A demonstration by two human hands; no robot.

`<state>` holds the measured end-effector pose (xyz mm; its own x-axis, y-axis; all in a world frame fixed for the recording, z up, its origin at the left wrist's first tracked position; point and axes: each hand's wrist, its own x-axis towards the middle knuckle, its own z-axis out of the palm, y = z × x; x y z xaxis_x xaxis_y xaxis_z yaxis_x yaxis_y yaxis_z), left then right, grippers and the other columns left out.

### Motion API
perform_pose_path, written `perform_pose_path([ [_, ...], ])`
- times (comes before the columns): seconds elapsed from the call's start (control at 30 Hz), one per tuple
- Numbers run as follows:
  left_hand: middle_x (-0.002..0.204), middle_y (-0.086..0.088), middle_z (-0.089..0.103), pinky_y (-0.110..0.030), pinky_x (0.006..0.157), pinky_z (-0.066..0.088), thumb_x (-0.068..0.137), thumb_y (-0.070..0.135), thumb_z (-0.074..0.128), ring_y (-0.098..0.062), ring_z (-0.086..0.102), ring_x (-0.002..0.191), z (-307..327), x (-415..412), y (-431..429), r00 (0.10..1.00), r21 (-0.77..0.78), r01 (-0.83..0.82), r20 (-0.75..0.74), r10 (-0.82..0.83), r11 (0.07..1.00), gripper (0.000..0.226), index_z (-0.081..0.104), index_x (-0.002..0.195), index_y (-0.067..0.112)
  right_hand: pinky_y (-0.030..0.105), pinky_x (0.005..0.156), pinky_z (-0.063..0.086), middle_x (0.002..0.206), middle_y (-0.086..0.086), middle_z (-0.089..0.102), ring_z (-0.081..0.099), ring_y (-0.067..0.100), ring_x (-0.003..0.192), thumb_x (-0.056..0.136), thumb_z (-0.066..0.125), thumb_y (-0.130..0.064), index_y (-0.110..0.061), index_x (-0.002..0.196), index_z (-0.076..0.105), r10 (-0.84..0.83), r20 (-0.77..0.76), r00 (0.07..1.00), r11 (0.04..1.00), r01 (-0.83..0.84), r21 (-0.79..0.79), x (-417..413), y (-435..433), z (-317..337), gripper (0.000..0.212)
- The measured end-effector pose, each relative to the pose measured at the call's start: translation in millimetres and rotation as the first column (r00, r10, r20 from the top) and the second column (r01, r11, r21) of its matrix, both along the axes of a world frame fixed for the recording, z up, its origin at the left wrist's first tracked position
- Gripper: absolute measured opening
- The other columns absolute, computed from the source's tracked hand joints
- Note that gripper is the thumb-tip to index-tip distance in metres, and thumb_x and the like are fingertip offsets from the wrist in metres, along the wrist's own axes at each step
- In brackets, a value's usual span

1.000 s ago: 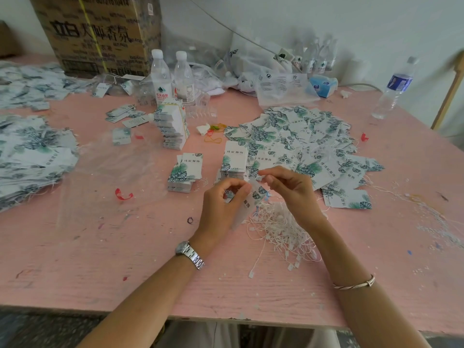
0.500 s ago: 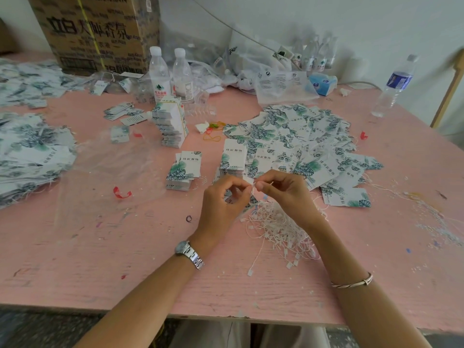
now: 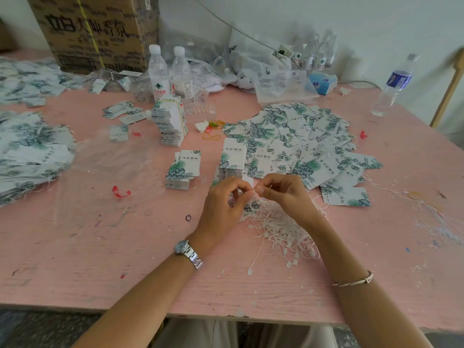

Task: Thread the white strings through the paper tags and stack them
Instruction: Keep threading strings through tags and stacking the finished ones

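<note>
Left hand (image 3: 224,200) pinching a paper tag (image 3: 247,205), right hand (image 3: 283,192) pinching a white string (image 3: 265,188) at its edge, both hovering over the string pile (image 3: 281,229)

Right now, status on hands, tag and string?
Left hand pinching a tag. Right hand pinching a white string at the tag's top. String pile underneath, nothing blocking.

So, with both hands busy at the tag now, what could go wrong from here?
1. The left hand pinches the leaf-printed paper tag directly above the tangled pile of white strings; pulling the thin white string in the right hand might drag neighbours along.
2. The tall leaning stack of tags looks unstable; a bump could topple it.
</note>
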<state>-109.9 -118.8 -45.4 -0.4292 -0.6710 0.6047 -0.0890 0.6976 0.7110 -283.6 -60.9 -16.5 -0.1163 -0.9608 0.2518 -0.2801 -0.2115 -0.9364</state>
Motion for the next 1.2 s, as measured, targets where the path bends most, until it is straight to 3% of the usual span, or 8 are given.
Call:
perform_pose_path([
  [0.23,0.082,0.000,0.068,-0.042,0.066,0.052,0.087,0.009,0.075,-0.018,0.060,0.070,-2.5,0.2,-0.5,1.000,-0.007,-0.012,0.011,0.012,1.000,0.007,0.070,0.088,0.005,0.043,0.067,0.039,0.073,0.017,0.065,0.051,0.031,0.066,0.087,0.072,-0.006,0.004,0.086,0.072,-0.002,-0.020,1.000,1.000,0.002,0.000,2.3,1.9,-0.4,0.010],
  [0.3,0.081,0.000,0.067,-0.043,0.065,0.052,0.087,0.009,0.075,-0.019,0.060,0.069,-2.8,0.2,-1.4,1.000,-0.013,-0.013,0.010,0.013,1.000,0.007,0.070,0.087,0.005,0.043,0.066,0.038,0.073,0.023,0.064,0.050,0.035,0.064,0.087,0.071,-0.004,0.007,0.087,0.071,-0.001,-0.022,1.000,1.000,0.001,-0.007,2.9,2.4,-0.4,0.011],
  [0.47,0.080,0.000,0.067,-0.042,0.065,0.052,0.086,0.008,0.075,-0.018,0.059,0.068,-3.4,0.6,-1.7,1.000,-0.027,-0.021,0.021,0.022,0.999,0.006,0.069,0.087,0.005,0.041,0.063,0.038,0.072,0.013,0.065,0.050,0.030,0.064,0.087,0.072,-0.004,0.004,0.086,0.072,-0.022,-0.058,0.998,1.000,0.020,-0.018,3.9,1.6,-0.5,0.008],
  [0.67,0.080,0.001,0.067,-0.042,0.064,0.052,0.085,0.006,0.076,-0.020,0.061,0.067,-5.6,0.3,-3.6,0.999,-0.022,-0.030,0.037,0.030,0.999,0.006,0.070,0.086,0.007,0.036,0.060,0.038,0.071,0.013,0.065,0.049,0.027,0.061,0.087,0.072,-0.003,0.004,0.086,0.073,-0.025,-0.094,0.995,0.999,0.023,-0.025,4.2,1.3,-2.1,0.007],
  [0.9,0.078,0.004,0.068,-0.039,0.064,0.052,0.085,0.009,0.076,-0.015,0.061,0.066,-8.1,-1.0,-5.5,0.999,-0.018,-0.031,0.037,0.031,0.999,0.005,0.071,0.085,0.009,0.043,0.063,0.039,0.075,0.026,0.065,0.052,0.048,0.064,0.087,0.072,-0.002,0.005,0.086,0.072,-0.020,-0.106,0.994,0.999,0.016,-0.044,3.4,0.4,-3.7,0.007],
  [1.03,0.078,0.006,0.069,-0.038,0.064,0.053,0.085,0.010,0.076,-0.014,0.062,0.066,-9.0,-0.8,-6.2,0.999,-0.004,-0.032,0.026,0.032,0.999,0.004,0.072,0.085,0.009,0.042,0.066,0.043,0.076,0.024,0.067,0.055,0.045,0.066,0.087,0.072,-0.003,0.006,0.087,0.072,-0.013,-0.096,0.995,0.999,0.010,-0.039,3.4,-0.2,-3.9,0.010],
  [1.2,0.079,0.004,0.070,-0.034,0.065,0.052,0.087,0.012,0.076,-0.012,0.061,0.067,-6.4,-1.6,-5.5,0.999,0.007,-0.045,0.007,0.045,0.999,0.005,0.072,0.086,0.009,0.038,0.067,0.046,0.076,0.021,0.067,0.057,0.028,0.068,0.087,0.071,-0.004,0.006,0.088,0.072,0.018,-0.035,0.999,1.000,-0.019,-0.022,3.5,-1.4,-1.5,0.010],
])
